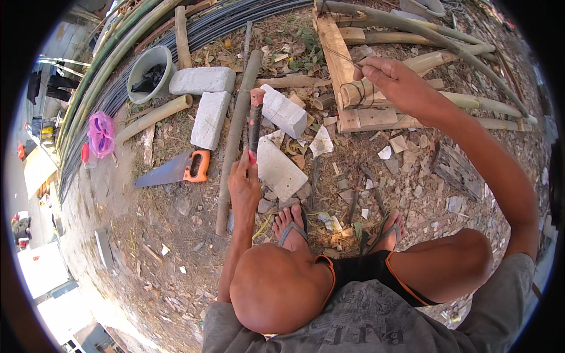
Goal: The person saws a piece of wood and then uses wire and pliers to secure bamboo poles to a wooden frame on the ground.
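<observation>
My left hand [244, 182] is closed around a tool with a long black and red handle [255, 126], held upright before my left knee; its working end cannot be made out. To the right, my right hand [400, 85] pinches a thin dark wire [344, 57] above the cut end of a bamboo pole [359, 92]. That pole lies against a wooden plank [335, 56], with dark wire wrapped around it near its end. A second wooden board [368, 119] runs below the pole.
A handsaw [165, 170] with an orange handle lies left of a long wooden pole [234, 153]. Pale blocks [212, 120] sit around that pole. Farther left are a grey bucket [150, 70], a pink plastic bag [101, 134] and long bamboo poles [103, 56]. Litter and stones cover the ground.
</observation>
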Available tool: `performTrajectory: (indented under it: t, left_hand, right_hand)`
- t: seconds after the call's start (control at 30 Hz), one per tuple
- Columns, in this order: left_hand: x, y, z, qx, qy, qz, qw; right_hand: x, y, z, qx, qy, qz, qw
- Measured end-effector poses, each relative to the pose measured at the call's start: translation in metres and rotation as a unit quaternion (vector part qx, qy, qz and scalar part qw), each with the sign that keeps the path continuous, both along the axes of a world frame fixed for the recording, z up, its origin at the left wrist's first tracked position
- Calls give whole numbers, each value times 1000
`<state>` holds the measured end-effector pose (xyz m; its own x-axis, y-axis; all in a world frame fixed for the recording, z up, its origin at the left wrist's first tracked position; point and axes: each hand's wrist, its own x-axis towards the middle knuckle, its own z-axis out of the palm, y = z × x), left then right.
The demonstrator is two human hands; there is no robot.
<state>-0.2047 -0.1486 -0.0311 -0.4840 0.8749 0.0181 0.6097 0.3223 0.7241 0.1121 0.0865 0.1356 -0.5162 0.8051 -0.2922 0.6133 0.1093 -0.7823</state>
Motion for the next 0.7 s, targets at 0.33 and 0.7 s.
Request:
performTrajectory:
  t: [0.33, 0.7]
  left_hand:
    - [9, 80, -23, -16, 357, -163, 920]
    - [217, 160, 161, -166, 231, -544, 789]
  right_hand:
    - [149, -93, -79, 219, -41, -112, 969]
    - [172, -130, -134, 181, 24, -6, 983]
